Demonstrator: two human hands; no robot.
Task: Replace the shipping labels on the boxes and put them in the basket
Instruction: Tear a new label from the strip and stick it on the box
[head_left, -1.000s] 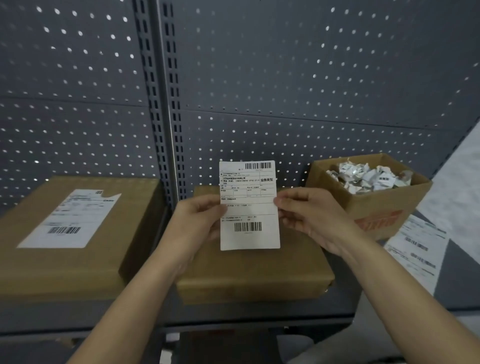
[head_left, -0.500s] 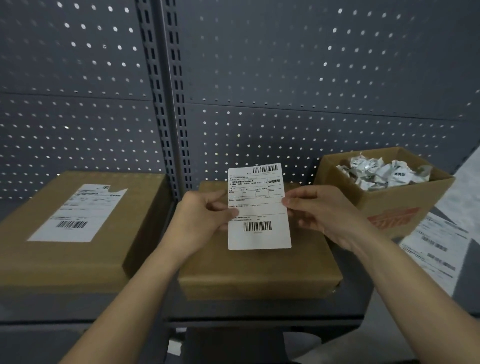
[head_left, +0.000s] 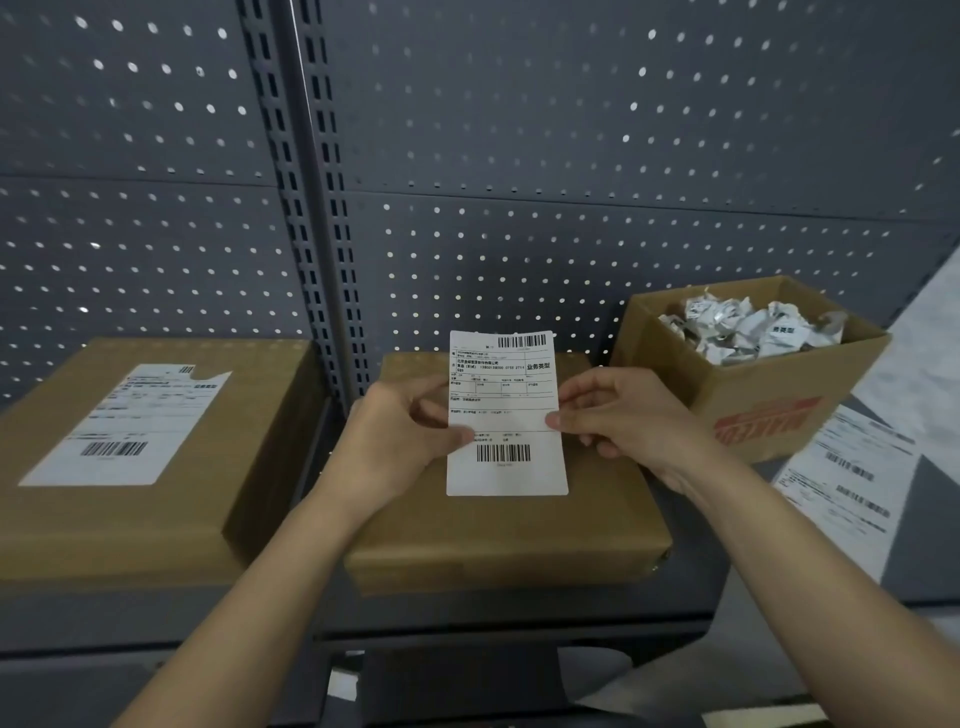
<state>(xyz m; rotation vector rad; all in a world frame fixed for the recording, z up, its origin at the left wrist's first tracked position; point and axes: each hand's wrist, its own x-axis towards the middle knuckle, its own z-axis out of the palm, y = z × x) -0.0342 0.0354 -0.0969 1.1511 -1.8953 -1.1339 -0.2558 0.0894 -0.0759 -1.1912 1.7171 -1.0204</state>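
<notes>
Both hands pinch a white printed shipping label (head_left: 506, 415) upright. The left hand (head_left: 400, 441) takes its left edge, the right hand (head_left: 623, 421) its right, above a flat brown cardboard box (head_left: 509, 535).

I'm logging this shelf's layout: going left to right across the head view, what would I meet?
Labelled box → left hand → held label → right hand → open box of crumpled paper → sheet of labels. The middle box lies under both hands, so it is left out.

Grey pegboard wall (head_left: 571, 130) behind; slotted upright (head_left: 306, 208); dark metal shelf (head_left: 493, 618); dim light.
</notes>
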